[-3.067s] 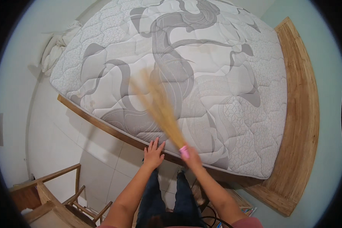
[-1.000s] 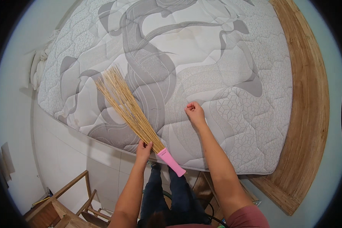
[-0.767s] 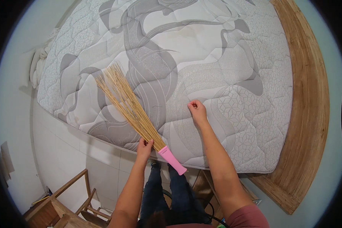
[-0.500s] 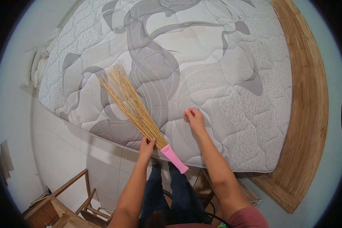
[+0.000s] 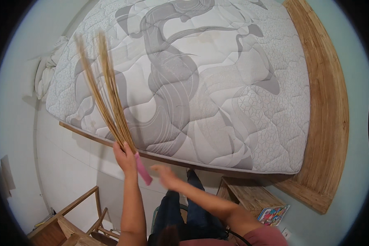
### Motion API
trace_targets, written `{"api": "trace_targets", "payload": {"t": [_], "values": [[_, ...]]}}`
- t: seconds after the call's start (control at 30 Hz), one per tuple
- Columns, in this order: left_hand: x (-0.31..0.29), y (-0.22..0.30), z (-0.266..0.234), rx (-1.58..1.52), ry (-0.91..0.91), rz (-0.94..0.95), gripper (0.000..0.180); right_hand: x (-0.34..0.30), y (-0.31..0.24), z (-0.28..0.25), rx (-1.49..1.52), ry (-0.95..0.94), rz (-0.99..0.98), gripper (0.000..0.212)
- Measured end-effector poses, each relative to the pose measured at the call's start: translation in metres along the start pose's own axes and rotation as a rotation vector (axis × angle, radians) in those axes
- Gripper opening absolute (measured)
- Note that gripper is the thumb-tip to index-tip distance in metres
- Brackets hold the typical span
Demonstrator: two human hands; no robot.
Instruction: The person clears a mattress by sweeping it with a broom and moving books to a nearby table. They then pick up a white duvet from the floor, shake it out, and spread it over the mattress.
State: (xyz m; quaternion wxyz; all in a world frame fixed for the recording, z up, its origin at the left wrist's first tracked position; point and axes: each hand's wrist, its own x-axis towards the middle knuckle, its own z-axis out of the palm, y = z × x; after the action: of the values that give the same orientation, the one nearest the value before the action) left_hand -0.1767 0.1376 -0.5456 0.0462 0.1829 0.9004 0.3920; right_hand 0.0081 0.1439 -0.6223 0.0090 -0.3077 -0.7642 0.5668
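Note:
A stick broom [image 5: 106, 98] of thin yellow-brown bristles is lifted over the mattress edge, its tips pointing to the far left and split into two bundles. My left hand [image 5: 124, 156] is closed around the bristles just above the pink handle [image 5: 142, 169]. Right of that handle is my right hand [image 5: 165, 176], smeared by motion and apart from it. Whether its fingers hold anything cannot be made out. Beneath the bristles lies a white and grey quilted mattress [image 5: 217, 102].
A wooden headboard [image 5: 326, 82] runs along the mattress's right side. Near my legs at right stands a wooden nightstand [image 5: 254, 194] with a colourful printed item [image 5: 273, 215] beside it. Wooden furniture [image 5: 76, 217] occupies the lower left. White cloth [image 5: 45, 76] is piled at the far left.
The broom has risen off the mattress and swung left with my left hand, its bristles spreading into two bundles. My right hand has moved left and nearer to me, toward the pink handle.

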Motion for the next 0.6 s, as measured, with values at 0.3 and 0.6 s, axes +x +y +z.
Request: {"api": "trace_targets", "payload": {"t": [0.3,0.6], "values": [[-0.003,0.017,-0.021,-0.481,-0.145,0.077,0.020,0.021,-0.077,-0.003,-0.231,0.430,-0.126,0.075],[-0.051,0.019,0.014,-0.525,-0.794,0.085,0.058,-0.003,0.023,-0.072,-0.168,1.022,0.221,0.072]]}}
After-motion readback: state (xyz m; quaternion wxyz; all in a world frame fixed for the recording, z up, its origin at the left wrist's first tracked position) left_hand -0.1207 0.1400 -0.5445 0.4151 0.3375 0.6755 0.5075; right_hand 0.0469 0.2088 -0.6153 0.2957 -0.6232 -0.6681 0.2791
